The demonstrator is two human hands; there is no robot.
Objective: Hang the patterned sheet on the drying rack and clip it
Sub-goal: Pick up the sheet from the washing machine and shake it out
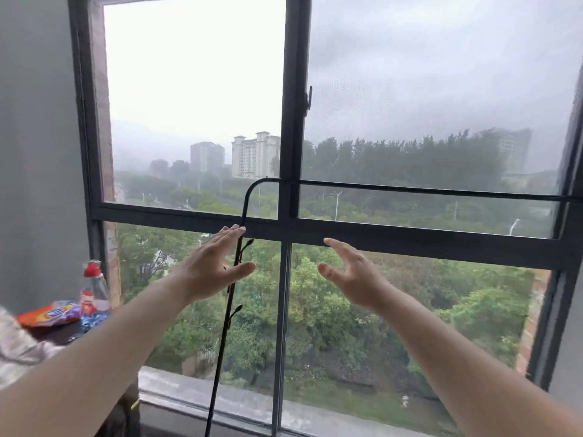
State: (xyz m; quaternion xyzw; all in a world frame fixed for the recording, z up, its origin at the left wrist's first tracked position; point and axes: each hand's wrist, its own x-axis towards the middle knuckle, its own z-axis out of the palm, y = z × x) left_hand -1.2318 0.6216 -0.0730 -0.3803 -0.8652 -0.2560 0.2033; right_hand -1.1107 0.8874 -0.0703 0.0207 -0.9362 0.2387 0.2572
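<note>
Two hands raised before the window, both empty, fingers spread wide. Left hand palm forward, fingertips reaching the horizontal frame bar, thumb stretched to the right, overlapping the upright pole of the drying rack; touching or only in front of it, cannot tell. Right hand well apart from the left, palm turned inward, fingers curled slightly, holding nothing. Two bare forearms running down to the lower corners.

One drying rack: thin black tube, rising from the bottom edge, bending at a rounded corner and continuing as one horizontal rail to the right across the glass. Two small hook-like pegs visible on the upright, one just beside the left thumb, one lower down.

One window with a dark frame, divided into four panes by one vertical and one horizontal bar; one latch handle on the central upright. Outside: green trees, several distant tower blocks, grey haze.

At lower left, one dark surface with one spray bottle with a red top, one orange and purple snack packet, one blue glittery item beside it. One piece of pale patterned fabric at the far left edge, probably the patterned sheet, lying low and well apart from both hands, not on the rack.
</note>
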